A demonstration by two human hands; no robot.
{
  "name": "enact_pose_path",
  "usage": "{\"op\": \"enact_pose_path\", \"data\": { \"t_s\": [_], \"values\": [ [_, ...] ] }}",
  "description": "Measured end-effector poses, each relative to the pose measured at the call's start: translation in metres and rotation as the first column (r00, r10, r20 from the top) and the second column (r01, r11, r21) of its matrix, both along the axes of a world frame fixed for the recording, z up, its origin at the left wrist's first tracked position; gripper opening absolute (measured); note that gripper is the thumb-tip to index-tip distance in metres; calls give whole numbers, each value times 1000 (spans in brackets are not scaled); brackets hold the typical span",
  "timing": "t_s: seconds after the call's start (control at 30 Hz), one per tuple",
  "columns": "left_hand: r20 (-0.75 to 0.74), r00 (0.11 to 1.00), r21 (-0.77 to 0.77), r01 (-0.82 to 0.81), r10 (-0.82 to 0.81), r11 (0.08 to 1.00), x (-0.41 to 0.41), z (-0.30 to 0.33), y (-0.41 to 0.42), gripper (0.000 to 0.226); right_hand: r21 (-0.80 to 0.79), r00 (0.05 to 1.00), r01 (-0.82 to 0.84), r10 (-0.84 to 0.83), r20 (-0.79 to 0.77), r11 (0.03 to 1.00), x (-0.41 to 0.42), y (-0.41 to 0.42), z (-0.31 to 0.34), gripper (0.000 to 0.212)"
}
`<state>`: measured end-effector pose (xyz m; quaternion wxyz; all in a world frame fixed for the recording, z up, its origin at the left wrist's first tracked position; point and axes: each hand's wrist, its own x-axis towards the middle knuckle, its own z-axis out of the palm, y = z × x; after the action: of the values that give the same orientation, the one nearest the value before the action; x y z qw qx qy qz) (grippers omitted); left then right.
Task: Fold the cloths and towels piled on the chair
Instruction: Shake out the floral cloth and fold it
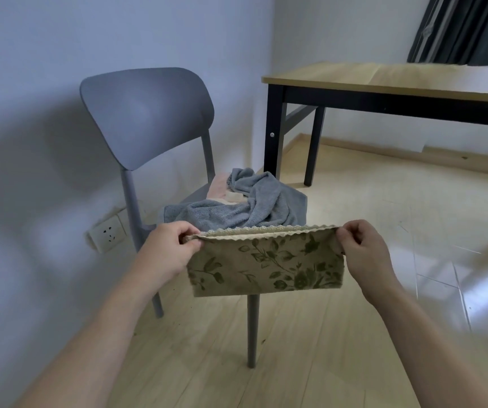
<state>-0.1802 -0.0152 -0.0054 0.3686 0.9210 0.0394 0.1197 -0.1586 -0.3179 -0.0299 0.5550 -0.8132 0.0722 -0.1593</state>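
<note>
Beige floral cloth (266, 263) doubled over, your left hand (167, 251) and right hand (365, 248) each pinching a top corner, grey towel (254, 206) crumpled on the chair (145, 116) behind

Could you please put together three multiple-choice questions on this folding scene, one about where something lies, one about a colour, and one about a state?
1. Where does the blue-grey towel lie?
A. On the seat of the grey chair
B. On the wooden table
C. On the floor

2. What colour is the leaf print on the floral cloth?
A. Red
B. Dark green
C. Blue

3. How is the floral cloth held?
A. In one hand, crumpled
B. Flat on the seat, untouched
C. Doubled over, pinched at both top corners

Answers:
1. A, the towel is heaped on the chair seat, with a pink cloth beside it.
2. B, dark green leaves show on a beige ground.
3. C, the left hand and right hand each pinch a top corner, and two scalloped edges meet along the top.
</note>
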Motion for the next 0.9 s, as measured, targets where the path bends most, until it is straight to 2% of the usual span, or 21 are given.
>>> {"op": "enact_pose_path", "data": {
  "t_s": [0.03, 0.07, 0.1, 0.17, 0.2, 0.27, 0.37, 0.4, 0.47, 0.5, 0.57, 0.67, 0.83, 0.9],
  "values": [
    [-50, 998, -36, 41, -43, 999, 0, 1, 0, 9, 86, 999, 22, -19, -29, 996, 2, 0, 1, 13],
    [-81, 991, -157, 90, -104, 983, -1, 1, 1, 14, 164, 997, 51, -42, -60, 985, 3, 0, 1, 13],
    [-95, 980, -343, 135, -177, 930, -2, 4, 1, 21, 228, 994, 80, -62, -88, 970, 5, 0, 2, 14],
    [-58, 939, -678, 212, -339, 703, -6, 11, 0, 29, 264, 988, 117, -85, -130, 957, 8, 0, 0, 15],
    [-31, 908, -774, 243, -418, 585, -9, 15, -3, 29, 232, 985, 124, -92, -146, 965, 9, 1, -3, 16],
    [43, 828, -871, 305, -559, 385, -14, 20, -13, 26, 140, 981, 118, -93, -170, 983, 12, 5, -11, 17],
    [283, 673, -926, 378, -683, -11, -20, 23, -33, 17, 45, 977, 68, -57, -206, 997, 17, 14, -17, 21],
    [348, 655, -918, 384, -671, -101, -20, 23, -39, 15, 36, 974, 55, -46, -220, 998, 18, 17, -17, 23],
    [426, 665, -897, 399, -613, -191, -19, 25, -51, 17, 56, 967, 36, -20, -253, 998, 20, 21, -16, 26],
    [452, 686, -886, 421, -570, -195, -17, 28, -53, 18, 78, 964, 24, -2, -267, 997, 20, 22, -15, 28],
    [476, 733, -866, 486, -486, -115, -12, 33, -53, 20, 119, 953, -5, 41, -299, 993, 20, 23, -13, 32],
    [432, 808, -866, 496, -400, 65, -4, 38, -44, 19, 158, 925, -62, 116, -362, 986, 19, 23, -5, 37],
    [252, 939, -828, 335, -235, 450, 2, 35, -30, 18, 401, 901, -95, 251, -355, 911, 14, 35, 14, 37],
    [194, 961, -798, 271, -197, 539, 1, 35, -30, 19, 407, 900, -107, 262, -347, 907, 11, 42, 17, 35]
  ]
}}
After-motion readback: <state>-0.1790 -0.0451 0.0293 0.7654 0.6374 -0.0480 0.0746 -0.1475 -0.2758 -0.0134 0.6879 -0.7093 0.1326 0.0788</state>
